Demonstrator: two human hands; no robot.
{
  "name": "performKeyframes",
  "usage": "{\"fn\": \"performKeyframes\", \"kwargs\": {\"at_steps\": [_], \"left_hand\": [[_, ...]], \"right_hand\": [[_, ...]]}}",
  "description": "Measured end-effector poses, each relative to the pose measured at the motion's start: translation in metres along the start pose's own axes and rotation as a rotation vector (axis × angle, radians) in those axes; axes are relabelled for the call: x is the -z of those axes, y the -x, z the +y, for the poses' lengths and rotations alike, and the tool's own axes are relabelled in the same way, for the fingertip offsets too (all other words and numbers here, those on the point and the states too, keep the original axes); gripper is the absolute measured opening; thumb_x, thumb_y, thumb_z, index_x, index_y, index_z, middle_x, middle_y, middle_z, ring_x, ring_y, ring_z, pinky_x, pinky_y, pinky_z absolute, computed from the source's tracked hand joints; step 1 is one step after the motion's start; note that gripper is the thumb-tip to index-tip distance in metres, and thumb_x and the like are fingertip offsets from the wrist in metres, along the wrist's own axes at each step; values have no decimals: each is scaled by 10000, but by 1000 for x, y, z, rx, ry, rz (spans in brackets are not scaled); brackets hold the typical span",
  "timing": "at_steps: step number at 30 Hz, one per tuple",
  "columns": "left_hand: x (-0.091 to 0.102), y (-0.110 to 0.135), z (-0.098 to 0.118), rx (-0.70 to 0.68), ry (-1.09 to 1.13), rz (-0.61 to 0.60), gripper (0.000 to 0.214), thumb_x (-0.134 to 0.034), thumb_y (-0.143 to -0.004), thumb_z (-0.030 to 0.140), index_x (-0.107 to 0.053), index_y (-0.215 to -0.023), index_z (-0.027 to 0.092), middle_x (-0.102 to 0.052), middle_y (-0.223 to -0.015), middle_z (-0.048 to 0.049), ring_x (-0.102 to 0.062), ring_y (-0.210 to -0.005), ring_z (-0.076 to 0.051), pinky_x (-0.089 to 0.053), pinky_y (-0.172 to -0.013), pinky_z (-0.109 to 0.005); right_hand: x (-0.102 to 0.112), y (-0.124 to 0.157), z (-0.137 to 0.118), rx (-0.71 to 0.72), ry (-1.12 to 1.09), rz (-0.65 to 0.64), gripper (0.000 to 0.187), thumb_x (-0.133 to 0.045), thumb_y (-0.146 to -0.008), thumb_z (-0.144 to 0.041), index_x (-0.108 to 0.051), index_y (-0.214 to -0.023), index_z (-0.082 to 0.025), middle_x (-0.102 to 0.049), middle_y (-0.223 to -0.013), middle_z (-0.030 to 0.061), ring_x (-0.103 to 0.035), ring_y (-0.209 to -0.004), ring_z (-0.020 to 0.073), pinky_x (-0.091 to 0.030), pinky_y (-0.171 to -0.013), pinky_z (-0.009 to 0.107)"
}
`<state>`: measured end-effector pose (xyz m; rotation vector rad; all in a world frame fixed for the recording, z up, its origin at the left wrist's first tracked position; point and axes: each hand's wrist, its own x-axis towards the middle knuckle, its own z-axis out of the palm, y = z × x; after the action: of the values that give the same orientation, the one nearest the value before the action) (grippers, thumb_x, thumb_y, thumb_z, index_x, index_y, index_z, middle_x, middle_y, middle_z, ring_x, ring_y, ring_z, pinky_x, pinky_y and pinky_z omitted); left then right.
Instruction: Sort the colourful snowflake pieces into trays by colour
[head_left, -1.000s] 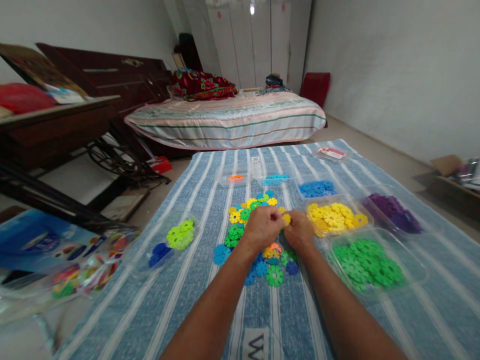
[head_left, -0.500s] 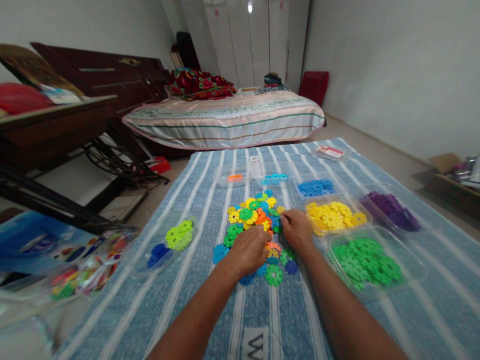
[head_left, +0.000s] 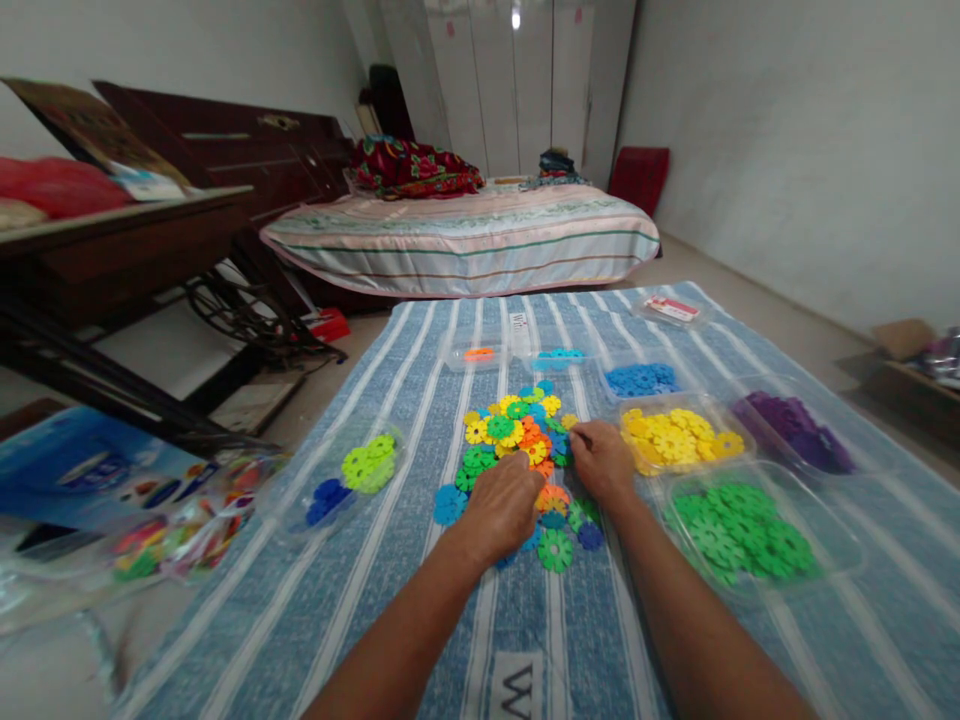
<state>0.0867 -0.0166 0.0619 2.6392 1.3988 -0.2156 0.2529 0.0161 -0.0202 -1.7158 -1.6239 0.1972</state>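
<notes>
A loose pile of coloured flower-shaped plastic discs (head_left: 517, 440) lies on a blue striped blanket (head_left: 405, 620). My left hand (head_left: 502, 505) rests knuckles up on the near side of the pile, fingers curled down among orange and blue discs. My right hand (head_left: 600, 462) sits at the pile's right edge, its fingertips pinched together over the discs there. What either hand holds is hidden. A green disc (head_left: 556, 550) lies just in front of both hands.
Clear trays ring the pile: yellow discs (head_left: 679, 440), green (head_left: 742, 540), purple (head_left: 795, 430), blue (head_left: 637, 378), orange (head_left: 478, 354), cyan (head_left: 559, 355), lime with dark blue (head_left: 352, 475). A bag of mixed discs (head_left: 172, 530) lies left. A bed (head_left: 465, 235) and dark table (head_left: 112, 250) stand behind.
Both hands were raised together on a yellow disc. My left hand has dropped to the near side of the pile, and my right has moved to the pile's right edge.
</notes>
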Motion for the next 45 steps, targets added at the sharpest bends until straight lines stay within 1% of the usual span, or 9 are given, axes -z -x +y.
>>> {"fn": "performKeyframes", "kwargs": {"at_steps": [3,12,20,24,27,29,32,37,45], "left_hand": [[3,0,3,3,-26,-32,159,-464,-767,162,-591,-862,174,-561,-923,-87,-522,-921,-219,-432,-765,-314],[1,4,-5,-29,37,20,43,-514,-718,186,-553,-739,184,-549,-850,-43,-517,-840,-182,-397,-709,-266],[21,-10,-14,76,457,41,100,-557,-666,231,-558,-598,158,-526,-594,32,-481,-591,-95,-309,-523,-193],[30,-37,8,75,674,162,113,-558,-651,218,-564,-567,141,-513,-532,38,-470,-550,-85,-325,-508,-185],[38,-57,32,30,895,274,105,-558,-654,205,-622,-689,130,-585,-613,24,-511,-587,-86,-385,-556,-186],[43,-63,42,13,939,332,155,-556,-664,201,-638,-773,128,-624,-687,9,-543,-638,-96,-412,-597,-193],[43,-56,42,13,726,297,138,-526,-696,202,-644,-743,148,-639,-707,-4,-567,-685,-124,-421,-633,-217],[23,-24,24,85,248,94,125,-506,-730,222,-615,-686,180,-641,-714,-33,-595,-734,-180,-415,-657,-262],[-6,-4,23,119,116,5,173,-462,-786,266,-596,-864,188,-630,-882,-68,-595,-845,-212,-426,-697,-288]], "right_hand": [[0,0,0,-6,-6,1,212,-462,-804,-247,-662,-756,-196,-607,-753,29,-483,-743,154,-317,-671,261],[-1,-1,0,-31,9,-23,208,-469,-809,-263,-665,-790,-197,-614,-776,28,-489,-771,155,-310,-680,259],[0,0,-2,-32,20,-8,212,-463,-801,-270,-659,-769,-198,-615,-757,28,-490,-758,159,-301,-658,261],[0,1,-3,-46,22,-9,217,-471,-791,-273,-670,-813,-190,-629,-776,38,-504,-761,166,-314,-651,259],[1,2,-6,-99,59,-35,247,-454,-803,-278,-673,-843,-172,-636,-780,62,-522,-729,172,-310,-608,261],[3,1,-8,-137,97,-42,261,-441,-815,-279,-675,-849,-167,-637,-772,79,-530,-708,176,-301,-585,265],[4,0,-8,-129,97,-53,246,-459,-807,-288,-679,-790,-178,-631,-737,72,-528,-706,175,-301,-583,264],[1,-1,-2,-28,13,-16,205,-478,-787,-257,-672,-783,-191,-634,-773,31,-509,-760,159,-324,-670,256],[-2,0,1,-20,-8,-10,217,-465,-805,-264,-671,-806,-194,-624,-783,34,-498,-775,161,-325,-698,262]]}}
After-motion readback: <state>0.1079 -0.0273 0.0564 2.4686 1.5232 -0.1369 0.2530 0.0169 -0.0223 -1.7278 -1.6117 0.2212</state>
